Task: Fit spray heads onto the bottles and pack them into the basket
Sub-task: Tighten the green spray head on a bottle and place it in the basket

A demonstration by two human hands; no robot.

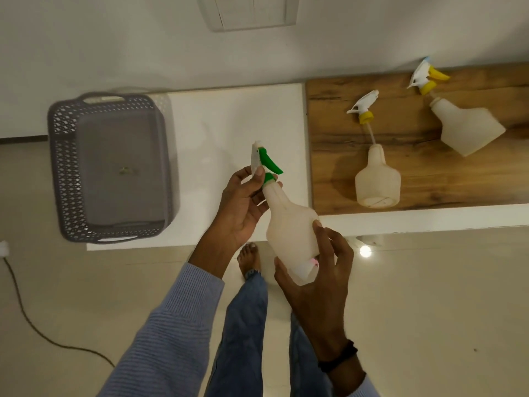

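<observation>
The bottle (289, 224) is held in the air over the near edge of the white tabletop (229, 118), tilted with its neck pointing away from the person. The right hand (317, 270) is wrapped around its base, and the left hand (243, 202) has thumb and fingers closed on the collar of the green spray head (266, 161), which sits on the neck. This looks like the tightening step. It goes best if the right hand keeps the body from turning while the left turns only the collar, with the head kept in line with the neck so the thread does not cross. Whether the collar is fully down cannot be told here, so a gentle twist should confirm it. The grey basket (61, 167) stands to the left on the tabletop, well apart from the bottle. On the wooden board (329, 167) to the right lie two other bottles (378, 181), their yellow spray heads (363, 108) apparently not yet seated.
</observation>
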